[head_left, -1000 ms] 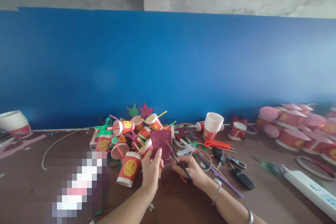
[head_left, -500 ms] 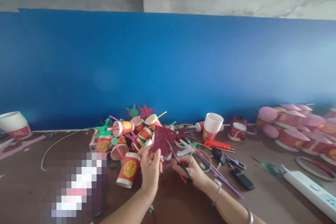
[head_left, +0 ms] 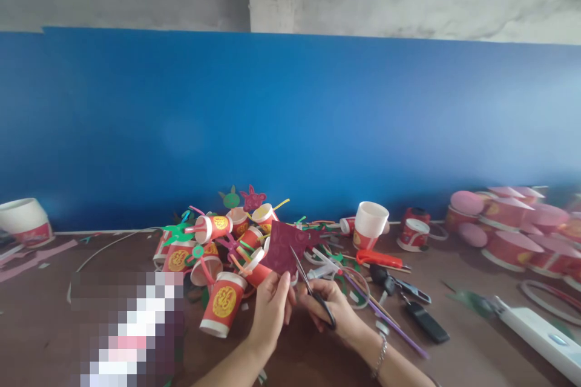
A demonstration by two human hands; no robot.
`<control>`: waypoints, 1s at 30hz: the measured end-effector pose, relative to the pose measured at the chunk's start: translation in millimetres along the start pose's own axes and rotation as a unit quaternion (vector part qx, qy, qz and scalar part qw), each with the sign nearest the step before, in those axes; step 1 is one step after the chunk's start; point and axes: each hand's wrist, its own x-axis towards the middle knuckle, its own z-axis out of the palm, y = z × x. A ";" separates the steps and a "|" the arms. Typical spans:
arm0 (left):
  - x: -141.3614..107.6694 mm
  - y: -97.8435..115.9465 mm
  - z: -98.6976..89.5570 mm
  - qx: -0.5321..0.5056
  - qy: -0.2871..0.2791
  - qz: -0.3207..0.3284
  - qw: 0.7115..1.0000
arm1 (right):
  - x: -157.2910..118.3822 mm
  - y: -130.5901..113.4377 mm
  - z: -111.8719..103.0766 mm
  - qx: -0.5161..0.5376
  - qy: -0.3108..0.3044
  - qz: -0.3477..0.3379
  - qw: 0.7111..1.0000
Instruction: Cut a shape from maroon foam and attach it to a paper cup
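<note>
My left hand [head_left: 272,308] pinches the lower edge of a dark maroon sheet of paper [head_left: 282,248] that has curved outlines drawn on it. In my right hand [head_left: 333,308] is a pair of scissors [head_left: 313,293] with black handles, the fingers closed round the grips. The blades point up and to the left, their tips against the right side of the sheet as seen from here. Just left of my left hand a red and white paper cup [head_left: 222,305] with a yellow emblem leans on the table.
Behind my hands lies a heap of red cups with green and maroon paper cutouts [head_left: 253,198]. To the right are stacked white cups [head_left: 370,224], an orange-red cutter [head_left: 379,259], keys [head_left: 381,278], a purple stick [head_left: 399,332] and a power strip [head_left: 540,338]. Pink-topped cups [head_left: 511,248] stand far right.
The paper has turned a little and its lower part sits closer to the scissors. Both hands have shifted slightly right and down in view, still holding the same things.
</note>
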 end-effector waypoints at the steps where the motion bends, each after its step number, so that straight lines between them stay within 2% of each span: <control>1: 0.2 -0.3 -0.3 0.000 0.003 0.001 1.000 | -0.2 0.2 0.0 0.000 -0.002 0.001 1.000; 5: 1.0 -1.5 -1.5 0.006 0.007 0.007 1.000 | 0.0 2.7 -1.5 0.003 -0.007 0.009 1.000; 12: 3.3 -7.1 -2.6 0.021 -0.028 0.010 0.999 | -0.8 1.0 -3.3 0.014 -0.013 0.003 1.000; 30: 0.8 -2.9 -2.8 0.002 0.008 0.017 1.000 | -0.3 5.5 -5.9 0.014 -0.029 -0.011 0.999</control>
